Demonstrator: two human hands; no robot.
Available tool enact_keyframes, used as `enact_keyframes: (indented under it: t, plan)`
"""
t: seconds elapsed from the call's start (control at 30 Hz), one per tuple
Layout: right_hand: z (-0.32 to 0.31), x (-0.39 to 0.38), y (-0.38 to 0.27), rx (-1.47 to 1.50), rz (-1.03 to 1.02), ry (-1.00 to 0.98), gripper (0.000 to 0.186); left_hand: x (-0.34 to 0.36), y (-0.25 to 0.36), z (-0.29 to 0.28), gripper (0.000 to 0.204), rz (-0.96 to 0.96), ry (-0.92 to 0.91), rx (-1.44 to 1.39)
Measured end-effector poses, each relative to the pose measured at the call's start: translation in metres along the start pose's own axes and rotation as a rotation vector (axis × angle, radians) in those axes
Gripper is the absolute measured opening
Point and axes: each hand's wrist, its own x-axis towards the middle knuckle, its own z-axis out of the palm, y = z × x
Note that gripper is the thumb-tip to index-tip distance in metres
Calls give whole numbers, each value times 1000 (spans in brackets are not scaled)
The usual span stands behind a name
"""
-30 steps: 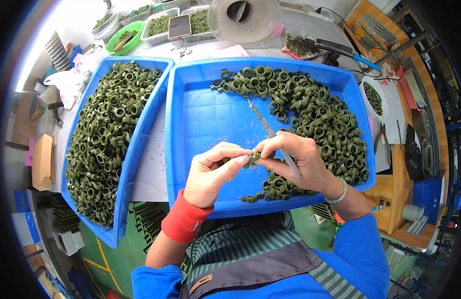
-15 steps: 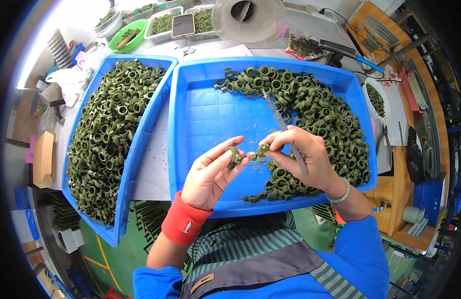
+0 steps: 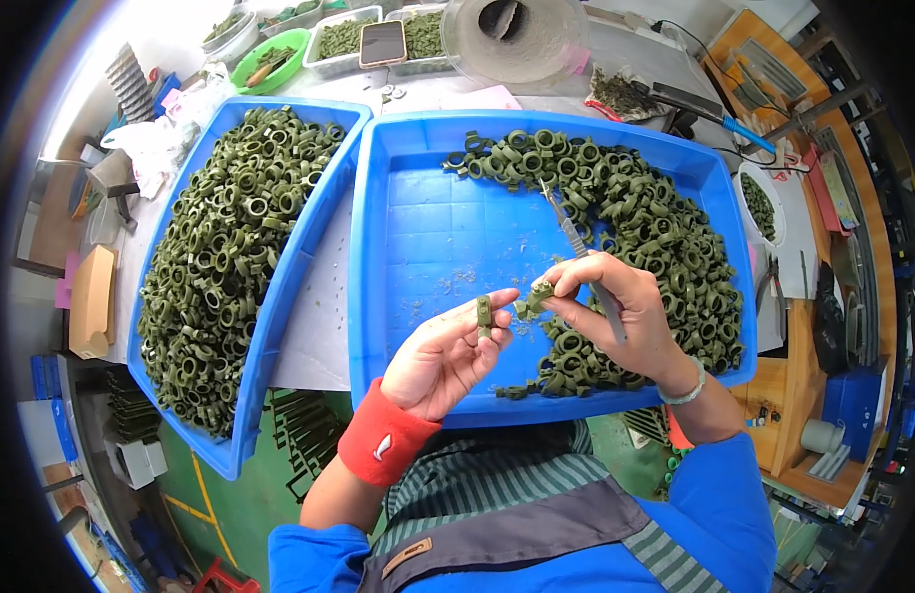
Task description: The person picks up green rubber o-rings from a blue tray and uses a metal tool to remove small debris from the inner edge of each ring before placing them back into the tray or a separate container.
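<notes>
The bench [image 3: 313, 321] bears a green bowl [image 3: 297, 42] and a phone [image 3: 382, 43] on tubs [image 3: 336, 69] along its far edge, a white bag [image 3: 145, 148] by its left.

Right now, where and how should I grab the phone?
Free one hand first, since left hand and right hand both hold green parts. Then grip the phone by its side edges, from the near side and above: it appears to lie screen-up across two clear tubs, uncovered.

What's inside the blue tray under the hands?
The blue tray holds green ring-shaped parts heaped along its far and right sides, and tiny scraps on its floor. The heap hides whatever lies beneath.
</notes>
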Motion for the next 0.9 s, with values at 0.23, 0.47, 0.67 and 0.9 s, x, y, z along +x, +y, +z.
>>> enact_keyframes:
  t: [0.23, 0.47, 0.67, 0.9]
  plan:
    - [0, -1, 1, 11, 19, -12, 18, -1, -2, 9, 45, -90, -62, -181]
    - [-1, -1, -4, 35, 12, -25, 18, -3, -2, 13, 45, -89, -22, -107]
    - [-4, 0, -7, 21, 8, -57, 22, -5, -2, 13, 43, -34, -49, 106]
    - [0, 2, -10, -136, -117, -46, 21, -8, -4, 28, 36, 242, 152, 485]
